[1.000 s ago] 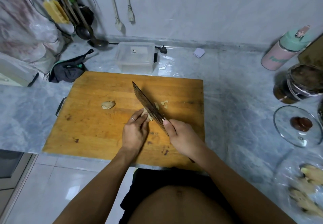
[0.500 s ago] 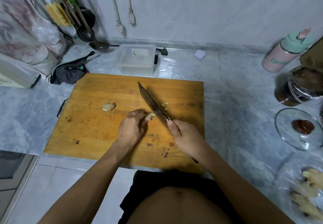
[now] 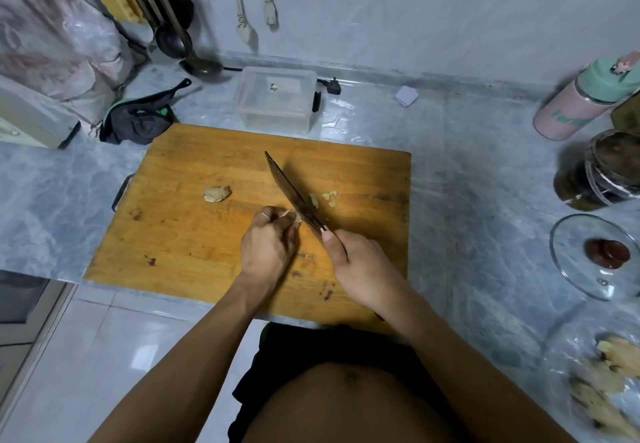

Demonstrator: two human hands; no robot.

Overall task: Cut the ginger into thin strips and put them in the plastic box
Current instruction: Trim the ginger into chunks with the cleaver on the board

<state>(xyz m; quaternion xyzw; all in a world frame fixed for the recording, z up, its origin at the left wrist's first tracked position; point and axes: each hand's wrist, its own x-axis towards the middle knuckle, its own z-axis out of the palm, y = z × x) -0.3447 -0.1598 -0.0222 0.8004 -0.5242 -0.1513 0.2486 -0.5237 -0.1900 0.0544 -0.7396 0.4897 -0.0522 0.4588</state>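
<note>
On the wooden cutting board (image 3: 194,235), my left hand (image 3: 266,245) pins a small pale ginger piece (image 3: 294,216) with curled fingers. My right hand (image 3: 356,262) grips the handle of a dark cleaver (image 3: 291,193), whose blade lies right against that piece on its right side. A few cut ginger bits (image 3: 323,198) lie just right of the blade. Another ginger chunk (image 3: 216,194) rests alone to the left. The clear plastic box (image 3: 275,98) stands open behind the board's far edge.
A dark cloth (image 3: 138,120) lies at the board's back left. Ladles (image 3: 187,41) hang by the wall. At right stand a pink bottle (image 3: 581,103), a glass jar (image 3: 602,169) and a glass lid (image 3: 595,255). More ginger (image 3: 609,383) sits in a bag at the lower right.
The cleaver blade has shifted slightly between cuts and stays against the ginger. My left hand's fingers have curled tighter over the piece.
</note>
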